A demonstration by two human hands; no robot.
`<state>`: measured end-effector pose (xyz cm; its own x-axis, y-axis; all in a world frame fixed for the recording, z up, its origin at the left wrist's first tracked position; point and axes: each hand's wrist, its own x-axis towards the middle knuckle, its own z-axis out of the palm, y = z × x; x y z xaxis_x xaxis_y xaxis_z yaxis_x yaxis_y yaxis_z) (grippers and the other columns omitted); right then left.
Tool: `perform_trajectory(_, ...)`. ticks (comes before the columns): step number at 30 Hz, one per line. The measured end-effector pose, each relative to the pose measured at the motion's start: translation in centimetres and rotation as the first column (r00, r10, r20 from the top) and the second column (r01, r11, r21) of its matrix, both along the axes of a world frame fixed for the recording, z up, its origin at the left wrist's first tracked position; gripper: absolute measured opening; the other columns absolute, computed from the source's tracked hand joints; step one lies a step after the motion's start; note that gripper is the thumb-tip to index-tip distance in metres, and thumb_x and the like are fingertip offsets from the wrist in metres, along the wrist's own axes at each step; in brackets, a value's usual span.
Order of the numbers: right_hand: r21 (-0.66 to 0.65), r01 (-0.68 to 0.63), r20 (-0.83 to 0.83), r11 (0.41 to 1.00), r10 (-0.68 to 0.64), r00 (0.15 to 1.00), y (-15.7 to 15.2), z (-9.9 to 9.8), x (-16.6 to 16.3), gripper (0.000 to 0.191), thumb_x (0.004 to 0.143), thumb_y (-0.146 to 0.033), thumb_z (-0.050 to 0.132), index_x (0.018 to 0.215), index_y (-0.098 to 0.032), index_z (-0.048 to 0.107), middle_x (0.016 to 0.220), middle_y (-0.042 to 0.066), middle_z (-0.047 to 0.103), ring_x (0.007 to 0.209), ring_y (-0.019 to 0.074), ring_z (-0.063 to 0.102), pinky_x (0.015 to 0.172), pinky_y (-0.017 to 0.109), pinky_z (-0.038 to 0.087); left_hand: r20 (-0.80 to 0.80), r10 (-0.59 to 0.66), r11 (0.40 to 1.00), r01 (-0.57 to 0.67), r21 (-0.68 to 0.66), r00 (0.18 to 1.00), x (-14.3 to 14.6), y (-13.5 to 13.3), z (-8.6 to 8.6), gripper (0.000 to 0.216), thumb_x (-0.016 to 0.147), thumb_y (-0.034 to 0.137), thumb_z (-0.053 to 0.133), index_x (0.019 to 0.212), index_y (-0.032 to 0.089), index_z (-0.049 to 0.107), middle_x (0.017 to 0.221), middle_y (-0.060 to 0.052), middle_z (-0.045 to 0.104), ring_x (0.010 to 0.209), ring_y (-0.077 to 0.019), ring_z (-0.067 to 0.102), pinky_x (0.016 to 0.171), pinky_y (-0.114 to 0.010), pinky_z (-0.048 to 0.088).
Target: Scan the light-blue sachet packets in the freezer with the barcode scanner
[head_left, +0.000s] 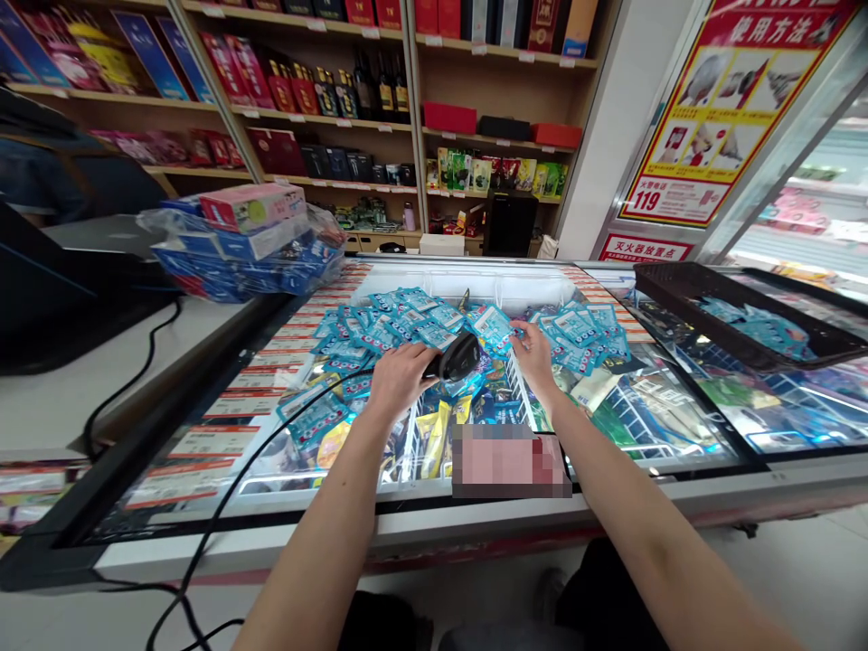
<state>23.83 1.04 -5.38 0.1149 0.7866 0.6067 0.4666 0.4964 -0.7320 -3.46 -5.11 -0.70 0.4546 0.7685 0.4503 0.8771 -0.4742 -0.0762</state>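
Observation:
My left hand (400,378) is wrapped round the handle of a black barcode scanner (461,358), its head pointing right and its cord trailing down to the left. In my right hand (534,354) is a light-blue packet (491,327), pinched at its right edge, just beyond the scanner head. A pile of similar blue packets (386,321) spreads over the glass lid to the left. Another pile of blue packets (584,334) lies right of my right hand. Both piles rest on the glass top of a chest freezer (325,520).
A brown tray (719,316) with more blue packets stands at the right. Plastic-wrapped boxes (250,240) sit at the left beside a counter (41,398). The black cord (223,497) crosses the freezer's left front. A blurred flat item (512,463) lies at the front edge. Stocked shelves (318,117) line the back.

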Motion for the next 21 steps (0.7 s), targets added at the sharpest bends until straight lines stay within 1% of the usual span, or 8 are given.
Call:
perform_trajectory(3, 0.023, -0.015, 0.012, 1.0, 0.015, 1.0, 0.0, 0.0, -0.1, 0.029, 0.085, -0.027, 0.046, 0.11, -0.021, 0.06, 0.105, 0.005, 0.06, 0.073, 0.0146, 0.054, 0.075, 0.031, 0.046, -0.003, 0.005, 1.0, -0.005, -0.002, 1.0, -0.1, 0.4, 0.0, 0.036, 0.078, 0.035, 0.064, 0.112, 0.026, 0.058, 0.1, -0.006, 0.065, 0.098, -0.0239, 0.058, 0.077, -0.034, 0.042)
perform_trajectory(8, -0.026, -0.031, -0.013, 0.999, 0.031, 0.999, 0.1, -0.1, -0.1, 0.03, 0.086, -0.029, 0.046, 0.112, -0.021, 0.059, 0.102, 0.006, 0.059, 0.077, 0.017, 0.055, 0.073, 0.032, 0.047, -0.015, 0.014, 1.0, -0.014, 0.003, 1.0, -0.2, 0.7, 0.0, 0.033, 0.079, 0.034, 0.063, 0.11, 0.026, 0.057, 0.099, -0.006, 0.065, 0.097, -0.0237, 0.058, 0.076, -0.034, 0.041)
perform_trajectory(11, -0.034, -0.021, 0.006, 0.999, 0.021, 1.0, 0.1, -0.1, -0.1, 0.031, 0.085, -0.03, 0.047, 0.112, -0.022, 0.06, 0.101, 0.006, 0.059, 0.076, 0.0166, 0.054, 0.072, 0.032, 0.047, -0.013, 0.018, 1.0, -0.018, 0.004, 1.0, -0.1, 0.8, 0.0, 0.034, 0.079, 0.035, 0.063, 0.111, 0.025, 0.057, 0.099, -0.006, 0.065, 0.097, -0.0238, 0.058, 0.076, -0.035, 0.041)
perform_trajectory(18, -0.04, -0.033, 0.051, 0.999, 0.035, 0.998, 0.2, -0.1, 0.2, 0.035, 0.086, -0.029, 0.044, 0.117, -0.022, 0.059, 0.11, 0.007, 0.059, 0.074, 0.015, 0.052, 0.071, 0.03, 0.046, 0.035, 0.018, 0.999, -0.019, 0.028, 0.999, 0.6, 0.7, -0.2, 0.032, 0.082, 0.037, 0.059, 0.111, 0.024, 0.058, 0.099, -0.007, 0.065, 0.097, -0.0243, 0.058, 0.077, -0.035, 0.04)
perform_trajectory(21, -0.038, -0.033, 0.071, 0.999, 0.035, 0.997, 0.4, -0.2, 0.3, 0.036, 0.085, -0.028, 0.044, 0.117, -0.021, 0.059, 0.106, 0.007, 0.059, 0.075, 0.0157, 0.053, 0.072, 0.031, 0.046, 0.034, 0.037, 0.999, -0.037, 0.02, 0.999, 1.1, 0.7, -0.2, 0.033, 0.082, 0.038, 0.058, 0.112, 0.024, 0.058, 0.1, -0.008, 0.064, 0.098, -0.0247, 0.057, 0.077, -0.035, 0.04)
